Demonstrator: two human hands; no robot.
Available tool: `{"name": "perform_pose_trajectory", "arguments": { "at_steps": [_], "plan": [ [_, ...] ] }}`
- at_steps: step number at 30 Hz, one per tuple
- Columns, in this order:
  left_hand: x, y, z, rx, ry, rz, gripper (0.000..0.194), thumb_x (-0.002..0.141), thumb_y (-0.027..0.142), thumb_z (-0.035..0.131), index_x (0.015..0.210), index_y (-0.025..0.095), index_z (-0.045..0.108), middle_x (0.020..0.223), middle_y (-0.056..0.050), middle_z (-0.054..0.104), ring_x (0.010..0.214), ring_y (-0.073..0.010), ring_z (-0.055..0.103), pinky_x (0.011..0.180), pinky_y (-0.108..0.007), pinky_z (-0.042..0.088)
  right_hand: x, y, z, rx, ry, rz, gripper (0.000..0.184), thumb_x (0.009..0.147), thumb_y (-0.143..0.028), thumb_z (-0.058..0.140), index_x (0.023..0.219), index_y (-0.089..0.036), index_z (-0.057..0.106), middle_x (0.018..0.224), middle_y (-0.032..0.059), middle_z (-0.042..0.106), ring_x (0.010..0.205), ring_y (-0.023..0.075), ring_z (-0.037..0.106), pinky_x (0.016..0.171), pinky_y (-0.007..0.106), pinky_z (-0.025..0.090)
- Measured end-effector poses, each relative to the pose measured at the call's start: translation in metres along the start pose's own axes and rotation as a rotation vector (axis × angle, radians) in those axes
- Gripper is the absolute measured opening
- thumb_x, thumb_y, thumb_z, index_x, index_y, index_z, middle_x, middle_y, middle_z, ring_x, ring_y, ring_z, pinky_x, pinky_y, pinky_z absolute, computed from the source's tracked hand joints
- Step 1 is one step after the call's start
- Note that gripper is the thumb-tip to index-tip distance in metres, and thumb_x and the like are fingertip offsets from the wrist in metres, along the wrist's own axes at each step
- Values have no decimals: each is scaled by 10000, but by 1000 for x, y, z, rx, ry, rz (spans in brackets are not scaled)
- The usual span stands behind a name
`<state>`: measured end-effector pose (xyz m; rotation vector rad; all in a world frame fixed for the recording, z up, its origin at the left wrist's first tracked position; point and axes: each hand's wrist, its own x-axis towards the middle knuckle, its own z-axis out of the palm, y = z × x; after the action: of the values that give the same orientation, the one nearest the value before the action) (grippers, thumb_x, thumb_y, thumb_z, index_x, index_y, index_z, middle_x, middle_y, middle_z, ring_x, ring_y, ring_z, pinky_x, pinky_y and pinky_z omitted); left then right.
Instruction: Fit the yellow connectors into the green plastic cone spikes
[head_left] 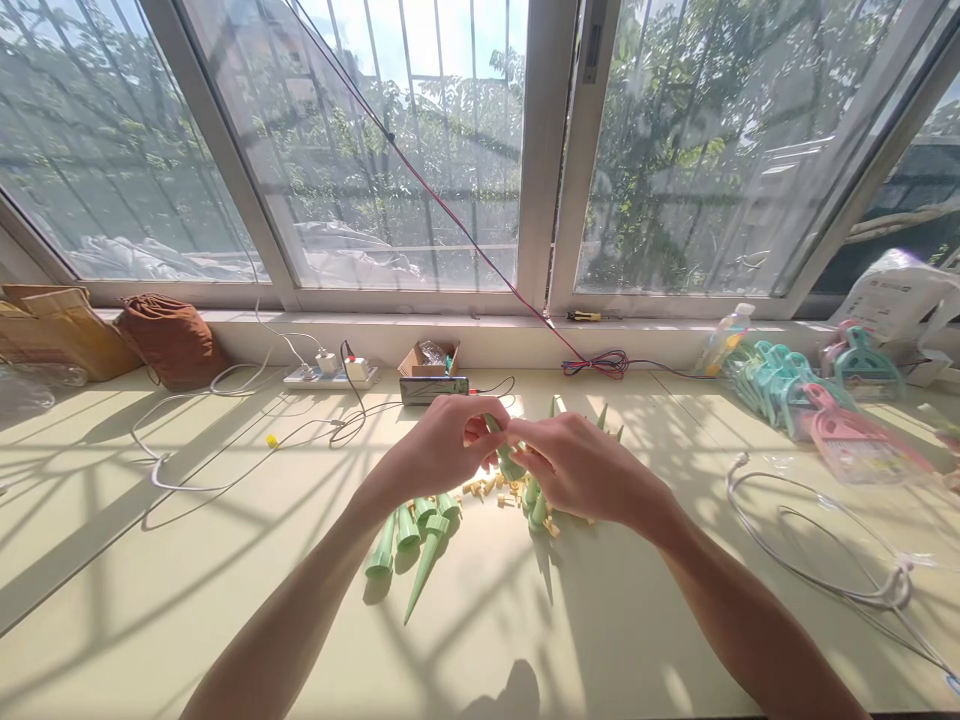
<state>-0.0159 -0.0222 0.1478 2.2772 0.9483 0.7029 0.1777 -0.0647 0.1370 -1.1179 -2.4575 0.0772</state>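
My left hand (pixel 454 440) and my right hand (pixel 566 462) meet above the table, fingers closed around a green plastic spike (pixel 511 464). Its tip points up between my left thumb and forefinger; my right fingers partly hide its lower part. Several hollow green spikes (pixel 380 552) lie below my left hand, one with its long point (pixel 422 580) toward me. More green spikes (pixel 537 512) lie under and behind my right hand, partly covered by it. Small yellow plastic fittings (pixel 487 487) are scattered on the table between the two groups.
Behind my hands stand a small cardboard box (pixel 414 358) and a phone-like dark object (pixel 420 390). A power strip (pixel 300 378) with cables is at the left. Teal and pink dustpan sets (pixel 862 440), a bottle (pixel 731 330) and a coiled white cable (pixel 892 590) are at the right.
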Motion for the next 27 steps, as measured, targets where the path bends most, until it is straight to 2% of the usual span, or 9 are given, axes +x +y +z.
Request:
{"name": "perform_pose_trajectory", "arguments": {
  "at_steps": [8, 20, 27],
  "plan": [
    [0, -1, 1, 7, 14, 19, 115, 873, 195, 549, 844, 182, 659, 640, 4, 670, 578, -134, 653, 601, -229, 532, 0, 0, 0, -4, 6, -2, 212, 912, -112, 471, 1070, -152, 607, 625, -18, 517, 540, 113, 339, 555, 242, 236],
    [0, 0, 1, 5, 6, -3, 110, 873, 190, 548, 842, 187, 654, 637, 11, 664, 586, -135, 656, 604, -227, 528, 0, 0, 0, -8, -3, 2, 201, 920, -117, 465, 1069, -153, 595, 642, -10, 540, 547, 115, 350, 563, 243, 234],
    [0, 0, 2, 15, 7, -11, 112, 865, 173, 541, 829, 187, 646, 636, 11, 666, 586, -137, 652, 606, -230, 520, 0, 0, 0, -23, -3, 5, 210, 906, -107, 471, 1067, -152, 598, 617, -23, 502, 539, 113, 324, 556, 244, 222]
  ]
}}
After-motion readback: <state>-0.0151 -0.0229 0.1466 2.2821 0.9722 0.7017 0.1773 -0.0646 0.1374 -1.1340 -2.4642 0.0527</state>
